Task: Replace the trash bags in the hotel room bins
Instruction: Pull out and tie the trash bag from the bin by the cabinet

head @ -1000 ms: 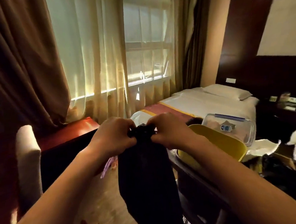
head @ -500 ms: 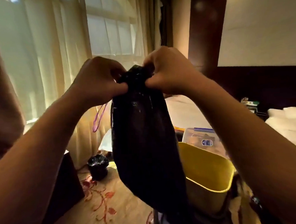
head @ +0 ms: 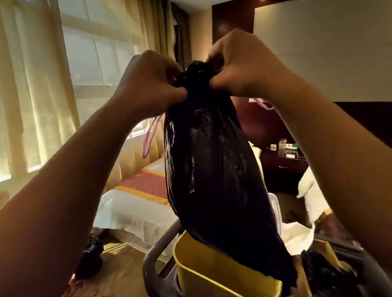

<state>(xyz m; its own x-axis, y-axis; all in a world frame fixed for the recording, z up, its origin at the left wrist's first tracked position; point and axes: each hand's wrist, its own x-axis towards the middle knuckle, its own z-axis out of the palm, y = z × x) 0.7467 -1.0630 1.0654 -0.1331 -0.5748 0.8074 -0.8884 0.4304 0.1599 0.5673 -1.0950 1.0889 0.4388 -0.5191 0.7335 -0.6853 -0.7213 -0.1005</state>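
- On the carpet at far left, off the foot corner of the bed (head: 134, 208): a small black bin (head: 89, 256) with a ruffled rim. Contents not discernible.
- Left hand (head: 150, 82): fingers curled tight, pinching the gathered neck of the black trash bag (head: 212, 170). A pink drawstring (head: 150, 137) loop hangs below this hand.
- Black trash bag: held up at centre, bulging, mouth bunched closed between both hands. Its lower end reaches the right rim of the yellow bin (head: 220, 276); inside or behind cannot be told.
- Right hand (head: 240, 64): fingers curled, gripping the same neck from the opposite side.
- Yellow bin: stands on the cart (head: 148, 262), just inside its grey left rail. Visible inner wall bare, floor hidden.
- Cart, right edge: crumpled black plastic (head: 326, 275).
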